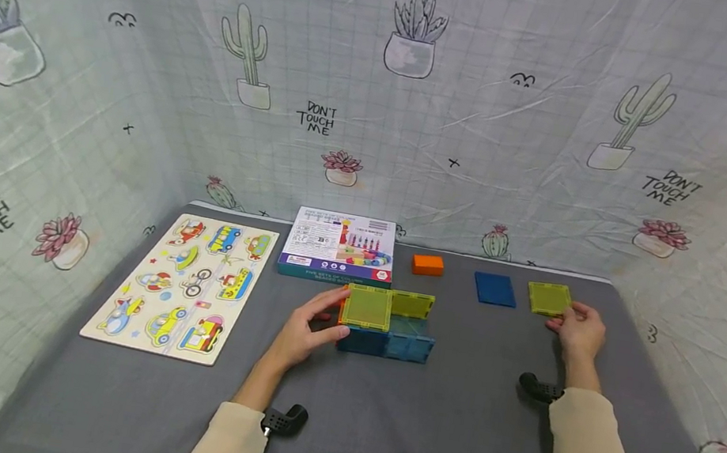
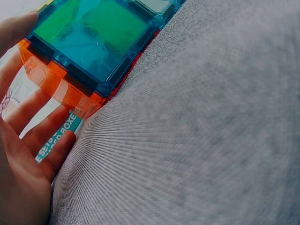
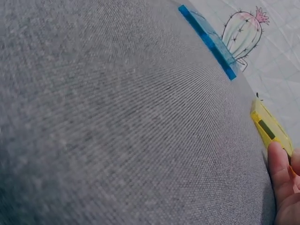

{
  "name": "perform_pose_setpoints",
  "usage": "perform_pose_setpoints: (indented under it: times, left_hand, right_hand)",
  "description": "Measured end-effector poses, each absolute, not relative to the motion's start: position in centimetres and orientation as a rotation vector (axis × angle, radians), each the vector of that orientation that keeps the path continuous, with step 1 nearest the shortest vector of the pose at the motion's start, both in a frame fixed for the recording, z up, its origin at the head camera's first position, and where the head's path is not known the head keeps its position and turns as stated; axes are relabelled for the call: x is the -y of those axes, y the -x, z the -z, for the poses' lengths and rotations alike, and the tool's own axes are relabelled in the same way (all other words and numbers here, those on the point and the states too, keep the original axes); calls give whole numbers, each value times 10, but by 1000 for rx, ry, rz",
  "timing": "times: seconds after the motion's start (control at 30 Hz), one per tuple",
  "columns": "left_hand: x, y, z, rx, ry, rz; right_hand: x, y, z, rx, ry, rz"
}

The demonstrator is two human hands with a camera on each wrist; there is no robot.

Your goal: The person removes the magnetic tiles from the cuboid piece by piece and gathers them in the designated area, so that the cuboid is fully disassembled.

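Observation:
A small box-like build of translucent magnetic tiles stands mid-table, with blue tiles [image 1: 408, 348] along its front. One yellow tile [image 1: 367, 307] lies over its left half, and another yellow tile [image 1: 412, 305] stands upright at the back right. My left hand [image 1: 306, 331] holds the build's left end, thumb at the front corner and fingers by the orange end tile [image 2: 49, 80]. Far to the right, my right hand [image 1: 580, 333] pinches the near right corner of a flat yellow magnetic tile [image 1: 548, 298]. The yellow tile [image 3: 271, 125] shows at the fingertips in the right wrist view.
A flat blue tile [image 1: 496, 289] lies left of the right hand's tile. Nearby sits an orange block [image 1: 427, 265]. Behind the build is a printed box [image 1: 338, 248]; a picture puzzle board [image 1: 183, 288] lies at left. A patterned curtain [image 1: 468, 116] encloses the table.

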State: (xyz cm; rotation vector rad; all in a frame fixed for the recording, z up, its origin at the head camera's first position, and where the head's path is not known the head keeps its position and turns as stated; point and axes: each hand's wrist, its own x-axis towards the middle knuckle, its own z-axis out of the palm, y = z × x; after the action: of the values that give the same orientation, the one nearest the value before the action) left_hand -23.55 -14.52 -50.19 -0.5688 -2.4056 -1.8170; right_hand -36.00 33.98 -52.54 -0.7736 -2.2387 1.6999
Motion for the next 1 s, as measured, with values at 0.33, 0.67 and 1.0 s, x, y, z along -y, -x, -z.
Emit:
perform_pose_setpoints:
  times: [0.33, 0.67, 1.0]
  left_hand:
    - [146, 234, 502, 2422, 566, 1814]
    - [145, 235, 499, 2417, 545, 1822]
    - [145, 234, 499, 2424, 552, 1818]
  right_hand:
    - [-340, 358, 525, 2263, 811, -1656]
    - [-335, 357, 523, 2355, 796, -1485]
    - [-338, 354, 519, 2169, 825, -1761]
